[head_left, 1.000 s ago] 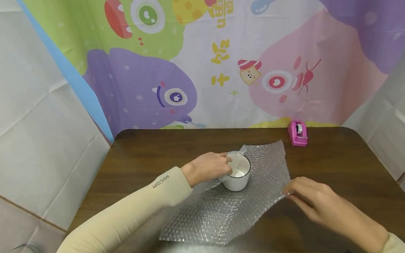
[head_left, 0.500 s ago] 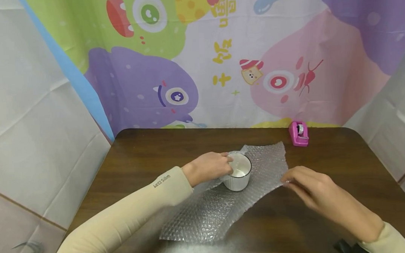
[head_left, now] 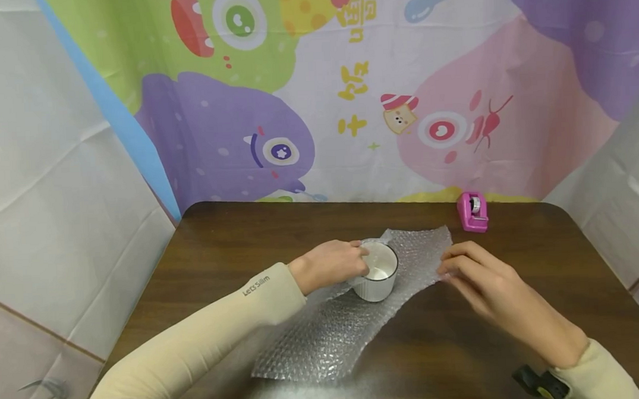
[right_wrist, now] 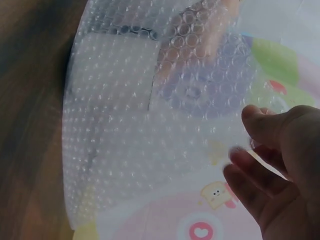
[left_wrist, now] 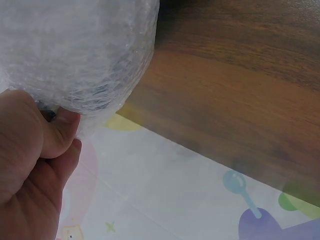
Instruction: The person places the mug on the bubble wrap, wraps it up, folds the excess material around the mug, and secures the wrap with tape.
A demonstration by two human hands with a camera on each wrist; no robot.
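Observation:
A white ribbed mug (head_left: pixel 374 289) with a dark rim stands upright on a sheet of clear bubble wrap (head_left: pixel 325 336). At the mug's left rim, my left hand (head_left: pixel 333 263) pinches the wrap, with fingertips reaching over the rim. Wrap covers the mug's side in the left wrist view, close to the left hand (left_wrist: pixel 30 155). My right hand (head_left: pixel 486 281) pinches the sheet's right edge and holds it raised off the table. Through the lifted bubble wrap (right_wrist: pixel 130 150), the right wrist view shows the mug (right_wrist: pixel 115 65) faintly.
A pink tape dispenser (head_left: pixel 473 212) stands at the table's back right. The brown wooden table (head_left: pixel 219 239) ends at a cartoon-printed curtain (head_left: pixel 339 163) behind. Pale panels (head_left: pixel 56 175) flank both sides.
My right hand has moved up and slightly left, drawing the wrap's right edge closer to the mug. The left hand and mug stay in place.

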